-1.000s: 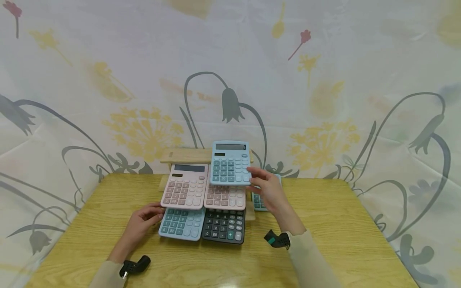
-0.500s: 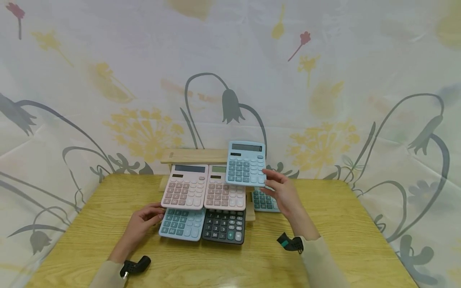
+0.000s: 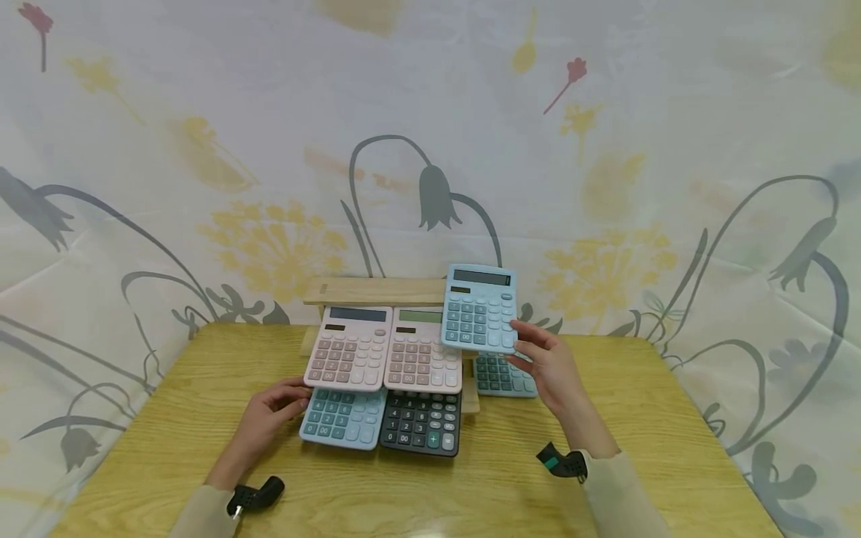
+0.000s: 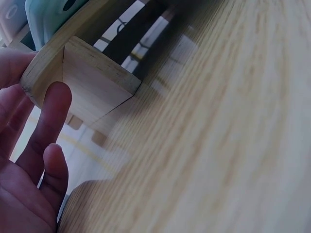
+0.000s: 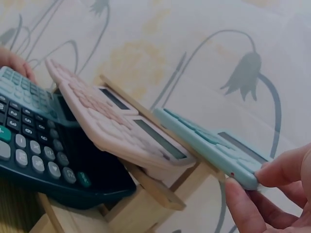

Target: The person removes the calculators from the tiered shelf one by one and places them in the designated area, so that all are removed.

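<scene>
My right hand [image 3: 550,366] pinches a light blue calculator [image 3: 479,308] by its lower right edge and holds it up, tilted, its screen lit. It overlaps the right pink calculator [image 3: 424,351] in the head view. The right wrist view has the calculator [image 5: 209,145] between thumb and fingers, beside the rack's top bar. My left hand [image 3: 269,415] holds the left end of the wooden rack [image 4: 97,73], its fingertips against the wood. On the rack's tiers lie another pink calculator [image 3: 348,350], a blue calculator [image 3: 341,418] and a black calculator [image 3: 420,424].
Another light blue calculator [image 3: 504,376] lies right of the rack, partly hidden behind the raised one. The wooden table [image 3: 377,501] reaches back to a flower-printed cloth [image 3: 605,149]. The rack's top bar [image 3: 377,290] stands bare.
My right hand has moved right with the light blue calculator, away from over the middle of the rack, uncovering more of the right pink calculator. My left hand has stayed in place.
</scene>
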Available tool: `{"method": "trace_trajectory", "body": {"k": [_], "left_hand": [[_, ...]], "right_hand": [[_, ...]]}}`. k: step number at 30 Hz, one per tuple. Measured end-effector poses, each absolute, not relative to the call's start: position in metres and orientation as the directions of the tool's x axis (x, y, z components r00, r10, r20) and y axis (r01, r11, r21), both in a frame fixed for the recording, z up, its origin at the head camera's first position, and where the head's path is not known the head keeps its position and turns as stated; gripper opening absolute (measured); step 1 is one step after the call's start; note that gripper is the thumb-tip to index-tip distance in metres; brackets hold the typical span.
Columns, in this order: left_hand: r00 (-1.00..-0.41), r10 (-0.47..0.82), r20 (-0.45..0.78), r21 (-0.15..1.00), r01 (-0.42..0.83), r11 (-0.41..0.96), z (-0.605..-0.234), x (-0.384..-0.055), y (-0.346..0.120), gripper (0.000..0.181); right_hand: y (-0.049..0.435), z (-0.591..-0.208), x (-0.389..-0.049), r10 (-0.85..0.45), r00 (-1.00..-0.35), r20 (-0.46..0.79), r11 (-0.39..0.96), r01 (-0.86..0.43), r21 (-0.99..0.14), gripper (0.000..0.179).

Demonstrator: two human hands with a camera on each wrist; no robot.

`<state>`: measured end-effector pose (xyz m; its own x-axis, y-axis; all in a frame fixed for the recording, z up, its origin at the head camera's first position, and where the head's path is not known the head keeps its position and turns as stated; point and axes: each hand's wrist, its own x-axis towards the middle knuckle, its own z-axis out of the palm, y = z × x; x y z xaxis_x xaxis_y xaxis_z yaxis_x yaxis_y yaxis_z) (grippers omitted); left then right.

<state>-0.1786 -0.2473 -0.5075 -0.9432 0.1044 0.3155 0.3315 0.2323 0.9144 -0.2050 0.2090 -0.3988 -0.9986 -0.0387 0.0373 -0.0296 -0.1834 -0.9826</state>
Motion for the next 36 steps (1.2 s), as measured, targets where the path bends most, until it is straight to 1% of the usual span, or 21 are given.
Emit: {"method": "trace_trajectory", "body": {"k": [8, 12, 20, 24, 32, 36], "left_hand": [[-0.941, 0.109, 0.321, 0.913, 0.338, 0.230, -0.507, -0.178, -0.247, 0.011], [-0.936, 0.116, 0.332, 0.909, 0.351, 0.227, -0.507, -0.180, -0.248, 0.011], [-0.935, 0.117, 0.335, 0.910, 0.353, 0.215, -0.509, -0.180, -0.248, 0.011], [-0.932, 0.119, 0.342, 0.908, 0.360, 0.214, -0.509, -0.180, -0.248, 0.010], [-0.927, 0.123, 0.353, 0.899, 0.373, 0.231, -0.507, -0.181, -0.247, 0.009], [-0.928, 0.120, 0.354, 0.901, 0.372, 0.222, -0.508, -0.179, -0.247, 0.009]], "right_hand": [[0.219, -0.399, -0.201, -0.014, -1.000, 0.023, -0.170, -0.020, -0.985, 0.041], [0.225, -0.398, -0.198, 0.003, -1.000, 0.026, -0.185, -0.026, -0.982, 0.037], [0.238, -0.399, -0.195, 0.018, -0.999, 0.042, -0.205, -0.045, -0.978, 0.035], [0.246, -0.403, -0.195, 0.029, -0.998, 0.049, -0.201, -0.054, -0.978, 0.031], [0.258, -0.411, -0.193, 0.039, -0.996, 0.085, -0.182, -0.091, -0.979, 0.031], [0.263, -0.415, -0.193, 0.052, -0.996, 0.074, -0.169, -0.082, -0.982, 0.031]]}}
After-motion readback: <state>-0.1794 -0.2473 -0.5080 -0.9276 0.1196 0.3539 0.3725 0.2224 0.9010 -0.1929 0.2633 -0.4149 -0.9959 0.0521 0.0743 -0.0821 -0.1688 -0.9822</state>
